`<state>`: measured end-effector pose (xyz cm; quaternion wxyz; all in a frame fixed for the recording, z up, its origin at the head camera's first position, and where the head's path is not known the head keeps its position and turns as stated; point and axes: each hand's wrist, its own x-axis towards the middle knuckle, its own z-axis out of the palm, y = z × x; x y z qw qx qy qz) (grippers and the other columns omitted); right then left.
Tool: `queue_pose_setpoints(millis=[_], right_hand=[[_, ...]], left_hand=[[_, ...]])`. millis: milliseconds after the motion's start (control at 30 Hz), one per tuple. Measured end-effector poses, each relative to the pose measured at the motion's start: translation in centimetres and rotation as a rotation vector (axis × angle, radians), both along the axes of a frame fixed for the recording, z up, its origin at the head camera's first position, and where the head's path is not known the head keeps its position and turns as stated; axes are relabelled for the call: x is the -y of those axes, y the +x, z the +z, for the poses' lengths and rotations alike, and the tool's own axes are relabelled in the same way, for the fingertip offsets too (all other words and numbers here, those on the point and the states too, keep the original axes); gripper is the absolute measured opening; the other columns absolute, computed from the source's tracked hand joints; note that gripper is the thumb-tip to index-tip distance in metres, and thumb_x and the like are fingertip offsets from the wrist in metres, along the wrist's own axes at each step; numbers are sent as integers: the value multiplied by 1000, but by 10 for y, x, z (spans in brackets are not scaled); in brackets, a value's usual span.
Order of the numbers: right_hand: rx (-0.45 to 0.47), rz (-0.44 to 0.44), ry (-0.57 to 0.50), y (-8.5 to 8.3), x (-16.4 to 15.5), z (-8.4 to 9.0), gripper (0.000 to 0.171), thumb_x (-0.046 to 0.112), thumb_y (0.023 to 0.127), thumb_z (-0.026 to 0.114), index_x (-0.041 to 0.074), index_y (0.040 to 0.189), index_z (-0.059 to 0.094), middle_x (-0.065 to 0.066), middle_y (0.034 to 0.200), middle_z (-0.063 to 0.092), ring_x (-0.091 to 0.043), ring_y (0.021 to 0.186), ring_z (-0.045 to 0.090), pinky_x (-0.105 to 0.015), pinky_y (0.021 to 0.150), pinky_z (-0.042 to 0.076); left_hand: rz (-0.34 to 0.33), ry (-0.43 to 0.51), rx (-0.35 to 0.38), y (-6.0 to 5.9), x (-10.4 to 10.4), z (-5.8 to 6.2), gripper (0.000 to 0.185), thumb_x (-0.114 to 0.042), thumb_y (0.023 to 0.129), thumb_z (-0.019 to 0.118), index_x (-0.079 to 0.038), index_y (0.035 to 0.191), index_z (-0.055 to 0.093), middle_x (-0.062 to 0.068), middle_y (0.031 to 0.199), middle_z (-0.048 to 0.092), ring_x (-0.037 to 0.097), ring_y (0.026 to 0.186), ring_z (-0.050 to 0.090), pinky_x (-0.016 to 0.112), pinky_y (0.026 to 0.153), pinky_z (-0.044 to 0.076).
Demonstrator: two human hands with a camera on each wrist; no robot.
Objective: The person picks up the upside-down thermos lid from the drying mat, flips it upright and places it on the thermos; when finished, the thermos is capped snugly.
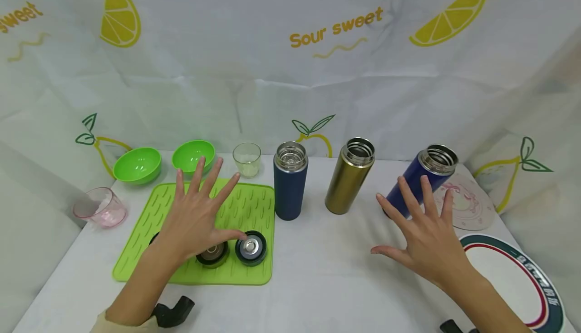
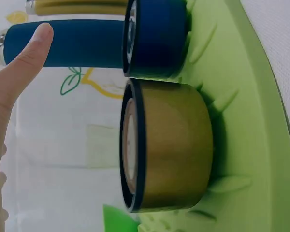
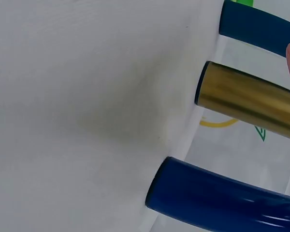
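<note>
My left hand point(image 1: 192, 219) hovers over a light green ridged mat point(image 1: 254, 204), fingers spread, holding nothing. Beneath it on the mat are a gold bottle lid point(image 2: 176, 145) and a blue bottle lid point(image 2: 162, 38); a third dark lid point(image 1: 154, 238) is mostly hidden behind the wrist. With fingers fanned out, my right hand point(image 1: 428, 237) holds nothing in front of a shiny blue bottle point(image 1: 415, 171). Left of that bottle stand a gold bottle point(image 1: 346, 184) and a dark blue bottle point(image 1: 289, 194). All three bottles are upright, their steel mouths uncovered.
Two green bowls point(image 1: 138, 171) and a clear glass point(image 1: 247, 160) stand behind the mat. A pink glass point(image 1: 106, 211) is at the left edge. On the right lie a pale pink round mat point(image 1: 472, 209) and a white plate with a green rim point(image 1: 551, 297). A printed curtain point(image 1: 227, 70) hangs behind.
</note>
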<state>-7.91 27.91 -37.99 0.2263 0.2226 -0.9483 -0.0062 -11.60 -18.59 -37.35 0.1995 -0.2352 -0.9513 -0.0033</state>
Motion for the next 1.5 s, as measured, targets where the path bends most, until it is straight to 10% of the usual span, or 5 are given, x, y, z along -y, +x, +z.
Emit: queue_pose_setpoints(millis=[600,800,1000,1200,1500], right_hand=[[-88,305,-252,1,12,12,82,79,91,48,16,141,62,-16,152,52,-26,147,40,-12,127,12],[-11,444,-302,-4,13,-5,74,70,93,56,13,140,63,-15,147,56,-19,146,42,-12,125,20],[65,452,-317,-6,12,-14,73,66,90,63,15,142,61,-11,145,58,-12,143,44,-7,122,21],[64,493,-347,-9,14,-19,72,63,90,66,13,142,61,-9,140,62,-14,135,51,-7,120,26],[181,414,-361,-11,11,-27,82,42,73,89,17,145,58,-4,141,61,-8,133,51,-4,117,25]], left_hand=[[109,587,293,46,87,-8,121,-42,62,96,-26,162,31,19,159,39,49,139,37,75,100,33],[241,657,453,56,124,-24,110,-34,70,94,-29,161,33,18,157,42,30,134,46,48,104,44],[142,777,544,59,136,-47,94,-17,73,92,-10,153,45,-13,139,54,-17,111,47,4,88,42],[32,921,651,58,136,-59,82,-4,76,87,3,148,48,-35,133,54,-20,114,53,0,92,44],[154,857,712,53,136,-55,75,-18,76,90,-7,142,58,-36,120,58,-19,109,55,3,87,46]])
